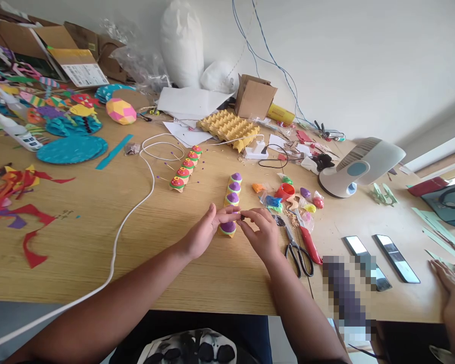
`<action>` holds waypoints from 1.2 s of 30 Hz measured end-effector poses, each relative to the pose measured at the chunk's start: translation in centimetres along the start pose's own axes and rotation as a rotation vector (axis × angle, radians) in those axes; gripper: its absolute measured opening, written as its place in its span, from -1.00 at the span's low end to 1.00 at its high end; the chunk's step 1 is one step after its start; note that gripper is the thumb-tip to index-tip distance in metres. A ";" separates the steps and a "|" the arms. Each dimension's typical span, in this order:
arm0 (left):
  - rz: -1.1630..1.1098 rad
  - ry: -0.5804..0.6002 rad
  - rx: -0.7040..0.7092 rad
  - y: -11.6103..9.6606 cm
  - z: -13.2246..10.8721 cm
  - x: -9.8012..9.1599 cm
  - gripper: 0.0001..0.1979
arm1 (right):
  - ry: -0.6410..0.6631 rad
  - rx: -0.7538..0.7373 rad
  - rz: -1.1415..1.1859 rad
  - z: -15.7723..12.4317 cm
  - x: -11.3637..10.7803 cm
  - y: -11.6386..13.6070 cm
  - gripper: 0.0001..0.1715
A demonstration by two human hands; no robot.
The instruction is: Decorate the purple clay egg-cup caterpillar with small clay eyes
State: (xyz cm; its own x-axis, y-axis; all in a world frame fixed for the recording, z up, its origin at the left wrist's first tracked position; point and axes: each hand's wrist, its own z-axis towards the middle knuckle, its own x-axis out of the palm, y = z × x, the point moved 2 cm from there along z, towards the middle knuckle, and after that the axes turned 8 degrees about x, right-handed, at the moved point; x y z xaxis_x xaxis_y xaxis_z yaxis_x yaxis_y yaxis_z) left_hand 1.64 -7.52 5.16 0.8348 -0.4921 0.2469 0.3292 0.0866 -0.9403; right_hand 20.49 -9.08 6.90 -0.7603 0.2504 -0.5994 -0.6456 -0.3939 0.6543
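Observation:
A small dark piece (242,217) is pinched between the thumb and fingertips of my right hand (261,233). My left hand (201,233) has its fingers stretched toward the piece, their tips at or touching it, with the thumb raised apart. Both hands are over an egg-carton strip (233,187) whose cups carry purple and pale-yellow modelling clay; my fingers hide part of it. To the left lies a second egg-carton strip (183,172) with red tops, green bands and small yellow rings, with several pins around it.
Black-handled scissors (299,253), a red-handled tool (310,245) and bagged clay around a red cup (285,192) lie at right. A white cable (116,237) crosses the left side. A fan (358,169), two phones (396,258) and another person's hand (451,278) are farther right.

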 end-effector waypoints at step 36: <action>0.874 -0.108 0.687 -1.3 -0.3 0.0 -0.85 | 0.471 0.571 0.883 -0.3 1.9 -0.4 -0.58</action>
State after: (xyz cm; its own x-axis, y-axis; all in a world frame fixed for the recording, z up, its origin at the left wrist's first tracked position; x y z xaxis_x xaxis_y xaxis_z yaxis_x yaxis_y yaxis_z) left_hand 1.08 -7.96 6.35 0.9216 0.0468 -0.3852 -0.2434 0.8430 -0.4798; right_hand 19.33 -8.75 5.32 -0.9387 -0.3163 0.1370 0.0678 0.2203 0.9731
